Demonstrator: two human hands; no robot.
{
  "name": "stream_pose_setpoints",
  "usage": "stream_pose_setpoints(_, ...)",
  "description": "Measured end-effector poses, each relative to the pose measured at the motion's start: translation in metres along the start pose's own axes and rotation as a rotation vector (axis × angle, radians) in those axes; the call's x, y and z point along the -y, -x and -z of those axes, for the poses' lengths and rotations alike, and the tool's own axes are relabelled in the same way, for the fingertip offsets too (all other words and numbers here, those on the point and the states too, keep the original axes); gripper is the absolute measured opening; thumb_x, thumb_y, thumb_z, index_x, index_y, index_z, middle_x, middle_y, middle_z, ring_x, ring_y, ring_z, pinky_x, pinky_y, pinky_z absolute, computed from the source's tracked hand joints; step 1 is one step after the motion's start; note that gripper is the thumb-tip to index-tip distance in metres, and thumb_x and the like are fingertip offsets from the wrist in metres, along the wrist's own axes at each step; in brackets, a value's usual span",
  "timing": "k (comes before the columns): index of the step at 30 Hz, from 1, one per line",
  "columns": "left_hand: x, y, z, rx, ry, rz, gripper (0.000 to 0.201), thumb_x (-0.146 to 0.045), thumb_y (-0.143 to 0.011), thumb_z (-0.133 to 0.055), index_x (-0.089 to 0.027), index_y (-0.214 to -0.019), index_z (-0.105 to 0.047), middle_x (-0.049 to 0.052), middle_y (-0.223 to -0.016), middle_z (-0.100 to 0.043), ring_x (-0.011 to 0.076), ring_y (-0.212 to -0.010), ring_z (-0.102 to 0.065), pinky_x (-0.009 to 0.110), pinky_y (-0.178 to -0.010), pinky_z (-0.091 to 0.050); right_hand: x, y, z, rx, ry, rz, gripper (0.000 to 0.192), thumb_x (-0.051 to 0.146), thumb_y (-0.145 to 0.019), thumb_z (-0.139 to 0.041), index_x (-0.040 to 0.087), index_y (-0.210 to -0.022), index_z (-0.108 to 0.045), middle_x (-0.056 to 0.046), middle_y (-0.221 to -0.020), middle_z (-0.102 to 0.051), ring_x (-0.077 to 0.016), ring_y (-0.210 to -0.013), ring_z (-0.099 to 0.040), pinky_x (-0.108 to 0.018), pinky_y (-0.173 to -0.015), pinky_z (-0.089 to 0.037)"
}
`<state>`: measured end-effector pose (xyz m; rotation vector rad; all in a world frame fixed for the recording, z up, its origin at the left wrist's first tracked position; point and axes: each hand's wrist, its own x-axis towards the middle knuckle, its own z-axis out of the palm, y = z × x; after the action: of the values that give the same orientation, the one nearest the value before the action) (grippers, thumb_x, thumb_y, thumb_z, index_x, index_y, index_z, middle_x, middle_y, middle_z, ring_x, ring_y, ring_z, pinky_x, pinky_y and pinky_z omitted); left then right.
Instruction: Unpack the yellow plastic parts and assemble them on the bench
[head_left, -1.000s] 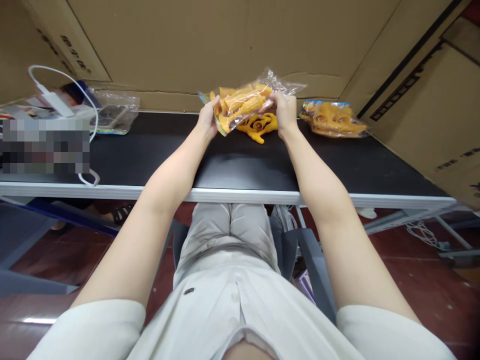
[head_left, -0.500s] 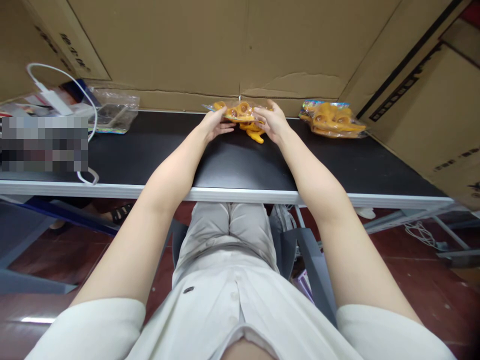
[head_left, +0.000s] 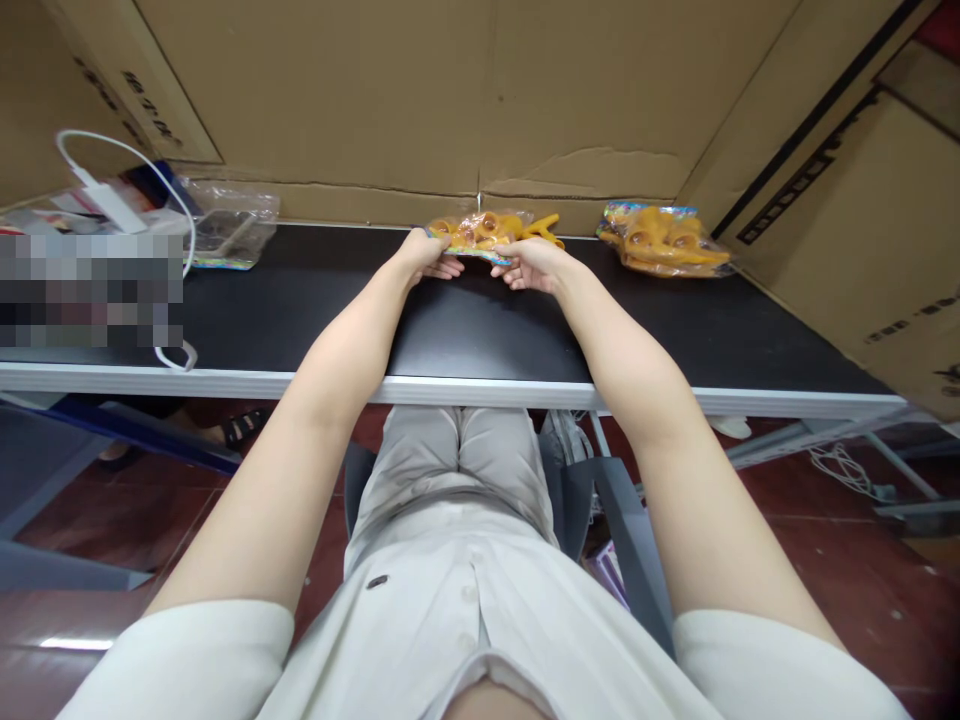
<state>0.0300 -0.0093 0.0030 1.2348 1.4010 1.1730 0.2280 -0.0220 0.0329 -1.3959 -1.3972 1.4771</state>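
A clear plastic bag of yellow toy pieces (head_left: 480, 232) lies flat on the black tabletop (head_left: 465, 330), near the cardboard wall. My left hand (head_left: 429, 254) grips its left end and my right hand (head_left: 534, 262) grips its right end, fingers curled on the bag's near edge. A loose yellow toy piece (head_left: 546, 228) pokes out just behind the bag on the right.
A second filled bag of yellow toys (head_left: 664, 240) lies to the right. An empty clear bag (head_left: 225, 225) and a white cable with charger (head_left: 112, 195) sit at the far left. Cardboard sheets (head_left: 480, 100) wall the table's back and right.
The bag was held up in the air by both hands a second ago; it has come down flat onto the table and both hands now hold its ends.
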Motion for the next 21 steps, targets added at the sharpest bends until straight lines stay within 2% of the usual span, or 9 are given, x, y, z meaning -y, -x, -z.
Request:
stream_pose_setpoints(4, 0.002, -0.005, -0.003, -0.032, 0.056, -0.067, 0.046, -0.034, -0.102, -0.069, -0.012, -0.142, -0.07, 0.021, -0.105, -0.085, 0.0405, -0.128, -0.079, 0.052, -0.117, -0.061, -0.001, -0.002, -0.008, -0.043, -0.178, 0.121, 0.019, 0.021, -0.106, -0.069, 0.021, -0.088, -0.062, 0.0, -0.075, -0.076, -0.0117, -0.063, -0.067, -0.021, -0.065, -0.057)
stream_pose_setpoints(8, -0.002, -0.007, -0.005, -0.078, 0.113, -0.149, 0.043, -0.039, -0.104, -0.074, -0.017, -0.14, -0.07, 0.019, -0.128, -0.083, 0.0367, -0.134, -0.077, 0.043, -0.114, -0.064, 0.0, -0.004, -0.013, -0.103, -0.283, 0.243, 0.022, 0.013, -0.108, -0.06, 0.023, -0.089, -0.062, 0.002, -0.077, -0.073, -0.0128, -0.079, -0.069, -0.025, -0.08, -0.057)
stream_pose_setpoints(10, -0.004, -0.007, -0.005, -0.084, 0.115, -0.16, 0.042, -0.04, -0.107, -0.074, -0.018, -0.142, -0.068, 0.018, -0.141, -0.078, 0.0357, -0.139, -0.074, 0.042, -0.114, -0.063, -0.001, -0.007, -0.012, -0.141, -0.267, 0.295, 0.02, 0.015, -0.108, -0.063, 0.023, -0.09, -0.063, 0.003, -0.077, -0.07, -0.0127, -0.082, -0.068, -0.025, -0.083, -0.057)
stream_pose_setpoints(13, -0.004, -0.009, -0.004, -0.096, 0.064, -0.178, 0.036, -0.038, -0.113, -0.069, -0.017, -0.142, -0.067, 0.018, -0.146, -0.075, 0.0342, -0.145, -0.069, 0.046, -0.119, -0.059, -0.003, -0.014, -0.009, -0.206, -0.189, 0.355, 0.014, 0.024, -0.105, -0.074, 0.024, -0.094, -0.064, 0.005, -0.075, -0.069, -0.0132, -0.089, -0.07, -0.027, -0.091, -0.058)
stream_pose_setpoints(16, 0.0, -0.013, -0.003, -0.131, -0.027, -0.297, 0.027, -0.037, -0.111, -0.071, -0.016, -0.128, -0.074, 0.017, -0.145, -0.076, 0.0327, -0.155, -0.06, 0.04, -0.129, -0.048, -0.007, -0.021, -0.005, -0.272, -0.076, 0.451, 0.011, 0.032, -0.104, -0.077, 0.024, -0.103, -0.07, 0.003, -0.085, -0.077, -0.0151, -0.105, -0.072, -0.03, -0.1, -0.058)
stream_pose_setpoints(19, 0.002, -0.016, -0.003, -0.134, -0.13, -0.393, 0.019, -0.033, -0.107, -0.073, -0.016, -0.112, -0.078, 0.019, -0.144, -0.075, 0.0336, -0.164, -0.049, 0.035, -0.137, -0.034, -0.01, -0.028, -0.001, -0.308, 0.012, 0.558, 0.025, 0.048, -0.104, -0.076, 0.024, -0.109, -0.076, -0.002, -0.102, -0.082, -0.021, -0.122, -0.073, -0.035, -0.101, -0.06)
stream_pose_setpoints(21, 0.001, -0.015, -0.006, -0.086, -0.131, -0.377, 0.015, -0.029, -0.106, -0.07, -0.016, -0.106, -0.078, 0.018, -0.145, -0.074, 0.0348, -0.167, -0.043, 0.037, -0.14, -0.029, -0.01, -0.033, 0.002, -0.318, 0.037, 0.597, 0.032, 0.055, -0.103, -0.075, 0.023, -0.109, -0.077, -0.004, -0.11, -0.082, -0.0224, -0.122, -0.075, -0.037, -0.098, -0.062)
